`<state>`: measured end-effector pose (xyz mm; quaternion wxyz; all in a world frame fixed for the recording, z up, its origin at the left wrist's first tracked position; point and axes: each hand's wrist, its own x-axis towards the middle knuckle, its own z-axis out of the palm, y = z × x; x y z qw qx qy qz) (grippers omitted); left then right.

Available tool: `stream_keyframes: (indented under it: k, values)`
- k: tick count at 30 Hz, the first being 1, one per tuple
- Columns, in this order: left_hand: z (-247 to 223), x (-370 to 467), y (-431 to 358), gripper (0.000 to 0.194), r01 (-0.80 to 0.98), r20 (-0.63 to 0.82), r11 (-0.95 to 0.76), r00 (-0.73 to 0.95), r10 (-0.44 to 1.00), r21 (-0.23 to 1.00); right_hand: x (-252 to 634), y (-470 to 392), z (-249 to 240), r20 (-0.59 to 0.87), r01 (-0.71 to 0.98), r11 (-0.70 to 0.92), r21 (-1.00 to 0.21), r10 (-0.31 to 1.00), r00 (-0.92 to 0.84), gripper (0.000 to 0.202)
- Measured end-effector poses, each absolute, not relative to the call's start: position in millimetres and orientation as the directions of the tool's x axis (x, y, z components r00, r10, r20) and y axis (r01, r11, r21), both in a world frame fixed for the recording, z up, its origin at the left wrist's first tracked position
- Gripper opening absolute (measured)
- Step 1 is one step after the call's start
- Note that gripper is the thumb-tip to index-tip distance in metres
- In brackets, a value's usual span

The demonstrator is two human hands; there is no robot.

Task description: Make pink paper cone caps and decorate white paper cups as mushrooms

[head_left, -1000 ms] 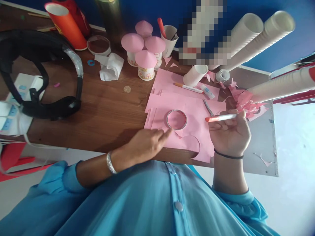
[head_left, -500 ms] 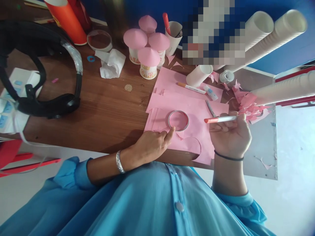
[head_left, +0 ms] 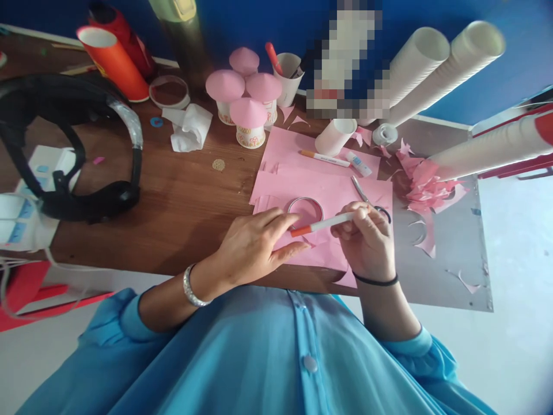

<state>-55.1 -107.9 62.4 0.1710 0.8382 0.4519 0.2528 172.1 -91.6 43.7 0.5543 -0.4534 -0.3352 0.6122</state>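
My right hand point(head_left: 367, 239) grips a white marker point(head_left: 341, 220) near its rear end, its orange cap pointing left. Around that cap, thumb and fingers apart, is my left hand point(head_left: 259, 245); whether it touches the cap I cannot tell. Beneath the hands lie sheets of pink paper point(head_left: 298, 177), with a metal ring point(head_left: 322, 208) on top, partly hidden by the marker and my left fingers. A pair of scissors point(head_left: 359, 189) rests on the paper beyond my right hand, its handles partly covered.
Pink-capped paper cups point(head_left: 248, 112) stand at the back beside a cup of pens point(head_left: 288, 86). A black headset point(head_left: 136, 155) and a crumpled tissue point(head_left: 190, 129) lie on the left. Pink scraps point(head_left: 432, 184) and long white tubes point(head_left: 458, 69) are at the right.
My right hand has brought the marker left, over the paper beside the ring. My left hand has lifted its finger from the ring and spread its thumb and fingers by the cap.
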Motion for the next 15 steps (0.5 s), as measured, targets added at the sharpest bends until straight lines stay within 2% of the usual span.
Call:
stream_keyframes:
  k: [2, 4, 6, 9, 12, 15]
  values:
    - [65, -49, -106, 0.026, 0.672, 0.279, -0.584, 0.515, 0.811, 0.456, 166, -94, 42, -0.178, -0.385, -0.170, -0.907, 0.984, -0.015, 0.026]
    - [65, -49, -103, 0.025, 0.680, 0.288, -0.619, 0.549, 0.785, 0.392, 168, -93, 43, -0.174, -0.394, -0.169, -0.903, 0.984, -0.023, 0.026]
    - [63, -53, -93, 0.027, 0.692, 0.295, -0.633, 0.561, 0.774, 0.346, 183, -87, 46, -0.157, -0.430, -0.115, -0.896, 0.986, 0.063, 0.026]
    - [53, -64, -57, 0.028, 0.721, 0.305, -0.591, 0.507, 0.806, 0.363, 224, -71, 56, -0.092, -0.536, 0.106, -0.838, 0.940, 0.329, 0.023]
    - [36, -65, -6, 0.026, 0.805, 0.244, -0.500, 0.441, 0.864, 0.318, 256, -61, 64, -0.024, -0.571, 0.226, -0.790, 0.917, 0.397, 0.019]
    - [25, -57, 30, 0.027, 0.829, 0.159, -0.512, 0.487, 0.859, 0.226, 258, -65, 65, -0.067, -0.541, 0.103, -0.834, 0.956, 0.286, 0.018]
